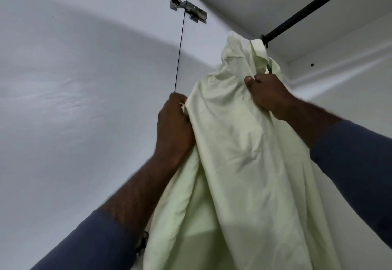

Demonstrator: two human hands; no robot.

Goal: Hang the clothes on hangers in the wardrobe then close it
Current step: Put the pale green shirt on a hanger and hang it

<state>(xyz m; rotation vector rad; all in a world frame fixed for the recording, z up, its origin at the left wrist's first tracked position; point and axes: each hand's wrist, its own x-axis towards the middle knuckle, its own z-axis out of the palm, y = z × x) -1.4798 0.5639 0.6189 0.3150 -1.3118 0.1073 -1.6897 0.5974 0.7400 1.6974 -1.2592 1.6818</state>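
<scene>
The person is lifting a pale green garment (233, 142) toward the black rail (314, 4), which is running above and beyond the right hand (267, 95). That hand is curling tight around bunched cloth near the garment's top, just under a sliver of green that is probably the hanger (269, 68). The left hand (174, 125) is closing round the garment's outer edge, lower down and toward the open wardrobe door (84, 79), with the metal hinge (188, 10) sitting well above its knuckles. The hook is hiding in the fabric, so I cannot tell whether it is catching the rail yet. To do this step well, the right hand should probably be steering the hook over the rail by feel while carrying the weight. The left hand should be spreading the shoulder so the cloth is sitting evenly and not sliding off one end. Letting go before the hook is seated would likely be risking a drop. The garment itself is looking thin, soft and creased. It is peaking into a crumpled collar above the right hand and falling in long loose folds below both wrists, out of view at the bottom.
</scene>
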